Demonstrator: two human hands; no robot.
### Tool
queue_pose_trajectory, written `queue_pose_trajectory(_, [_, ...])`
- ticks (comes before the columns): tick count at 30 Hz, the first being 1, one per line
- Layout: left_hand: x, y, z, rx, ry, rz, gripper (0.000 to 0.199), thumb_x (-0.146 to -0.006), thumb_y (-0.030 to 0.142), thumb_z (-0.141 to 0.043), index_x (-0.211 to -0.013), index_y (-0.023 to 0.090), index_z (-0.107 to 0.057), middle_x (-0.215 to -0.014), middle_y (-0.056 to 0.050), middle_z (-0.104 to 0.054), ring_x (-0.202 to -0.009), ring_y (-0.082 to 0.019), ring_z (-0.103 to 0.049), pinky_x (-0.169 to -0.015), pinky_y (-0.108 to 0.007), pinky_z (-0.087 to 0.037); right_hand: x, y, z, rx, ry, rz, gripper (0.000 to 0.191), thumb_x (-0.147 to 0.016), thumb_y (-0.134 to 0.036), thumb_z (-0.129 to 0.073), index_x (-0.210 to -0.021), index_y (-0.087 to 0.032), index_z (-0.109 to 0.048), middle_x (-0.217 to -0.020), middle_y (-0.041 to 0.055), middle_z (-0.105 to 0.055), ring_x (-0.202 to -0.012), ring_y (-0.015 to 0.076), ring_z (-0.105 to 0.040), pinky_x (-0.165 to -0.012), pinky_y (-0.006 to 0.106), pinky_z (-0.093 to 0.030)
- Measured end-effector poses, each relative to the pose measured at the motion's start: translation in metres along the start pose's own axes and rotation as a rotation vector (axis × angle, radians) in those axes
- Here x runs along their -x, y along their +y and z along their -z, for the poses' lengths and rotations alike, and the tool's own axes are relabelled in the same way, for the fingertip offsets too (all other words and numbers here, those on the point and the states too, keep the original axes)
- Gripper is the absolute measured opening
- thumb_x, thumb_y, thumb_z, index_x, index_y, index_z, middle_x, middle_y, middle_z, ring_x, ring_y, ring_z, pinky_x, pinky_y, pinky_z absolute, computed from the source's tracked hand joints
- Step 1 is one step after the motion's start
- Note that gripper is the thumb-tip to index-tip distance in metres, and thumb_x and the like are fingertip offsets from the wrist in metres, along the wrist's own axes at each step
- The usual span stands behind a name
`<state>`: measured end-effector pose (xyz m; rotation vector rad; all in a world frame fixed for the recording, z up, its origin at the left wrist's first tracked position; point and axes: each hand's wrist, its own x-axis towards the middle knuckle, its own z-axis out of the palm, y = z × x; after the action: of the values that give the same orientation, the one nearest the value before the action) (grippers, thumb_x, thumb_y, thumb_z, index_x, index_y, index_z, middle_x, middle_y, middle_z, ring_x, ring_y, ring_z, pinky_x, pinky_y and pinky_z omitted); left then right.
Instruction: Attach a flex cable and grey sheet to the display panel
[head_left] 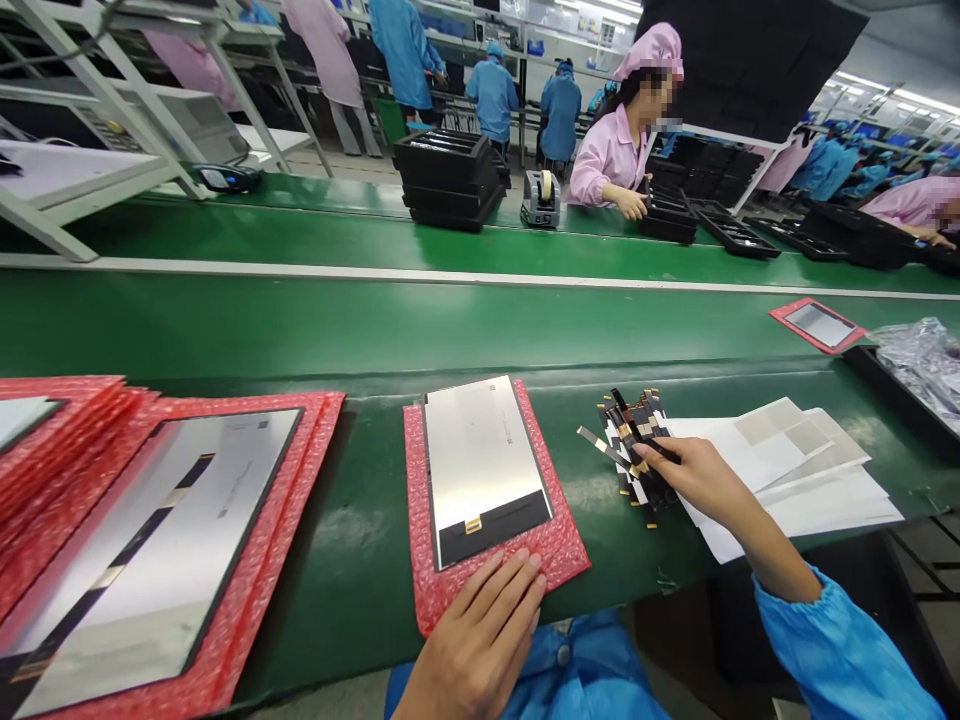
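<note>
A silver display panel (487, 450) with a black strip and a small gold connector along its near edge lies on a red bubble-wrap sheet (559, 560) in front of me. My left hand (480, 630) rests flat on the sheet's near end, fingers stretched out by the panel's lower edge. To the right is a loose pile of black, white and gold flex cables (634, 480). My right hand (697, 475) reaches into that pile, its thumb and fingers closed on a flex cable; the fingertips are partly hidden among the cables.
Stacked red bubble-wrap sheets (292, 500) bear a larger-looking panel with a cable (112, 570) at left. White papers (795, 490) lie beside the pile. A black tray (900, 390) holds clear plastic at right. Across the green bench are black trays (450, 180), a tape dispenser (541, 198) and a co-worker (615, 150).
</note>
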<state>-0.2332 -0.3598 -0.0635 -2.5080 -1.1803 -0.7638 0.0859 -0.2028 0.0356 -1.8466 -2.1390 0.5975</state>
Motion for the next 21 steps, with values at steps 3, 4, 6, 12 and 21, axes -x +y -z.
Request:
queue_pose_trajectory(3, [0.001,-0.005,0.012,0.021,-0.027,-0.012,0.040,-0.084,0.036,-0.066,-0.124,0.034,-0.066,-0.143,0.010,-0.056,-0.147,-0.020,-0.040,-0.108,-0.027,-0.060,0.004,-0.003,0.006,-0.081,0.052,-0.006,0.048,-0.085,-0.063,-0.050,-0.066,-0.022,-0.065,-0.062,-0.0037,-0.065,-0.061,0.0151,-0.059,-0.055,0.022,-0.039])
queue_pose_trajectory(4, [0.000,-0.006,0.018,0.022,-0.043,-0.016,0.040,-0.083,0.036,-0.068,-0.123,0.035,-0.067,-0.142,0.010,-0.056,-0.147,-0.020,-0.039,-0.108,-0.027,-0.060,0.006,-0.005,0.007,-0.117,0.060,-0.006,0.049,-0.085,-0.065,-0.049,-0.066,-0.022,-0.063,-0.063,-0.0035,-0.065,-0.062,0.0156,-0.059,-0.056,0.023,-0.041])
queue_pose_trajectory(6, [-0.003,-0.008,0.032,0.017,-0.088,-0.023,0.040,-0.082,0.036,-0.070,-0.122,0.036,-0.066,-0.141,0.010,-0.057,-0.146,-0.019,-0.040,-0.109,-0.026,-0.058,0.009,-0.008,0.006,-0.208,0.038,0.004,0.049,-0.086,-0.066,-0.048,-0.065,-0.024,-0.061,-0.064,-0.0030,-0.065,-0.063,0.0164,-0.061,-0.058,0.025,-0.045])
queue_pose_trajectory(12, [-0.006,-0.011,0.061,0.027,-0.209,0.011,0.043,-0.083,0.040,-0.072,-0.124,0.040,-0.064,-0.140,0.009,-0.058,-0.141,-0.018,-0.049,-0.111,-0.028,-0.056,0.013,-0.026,-0.017,-0.510,-0.187,-0.034,0.033,-0.082,-0.064,-0.055,-0.079,-0.034,-0.069,-0.067,-0.0015,-0.069,-0.043,0.0135,-0.049,-0.038,0.027,-0.036])
queue_pose_trajectory(21, [0.001,-0.048,0.050,-0.007,-0.086,0.516,0.042,-0.087,0.029,-0.069,-0.128,0.033,-0.062,-0.139,0.002,-0.060,-0.134,-0.020,-0.057,-0.108,-0.034,-0.059,-0.007,-0.094,-0.049,-0.744,-0.485,0.055,0.040,-0.081,-0.061,-0.063,-0.093,-0.023,-0.068,-0.069,0.0017,-0.073,-0.043,0.0069,-0.040,-0.038,0.021,-0.027])
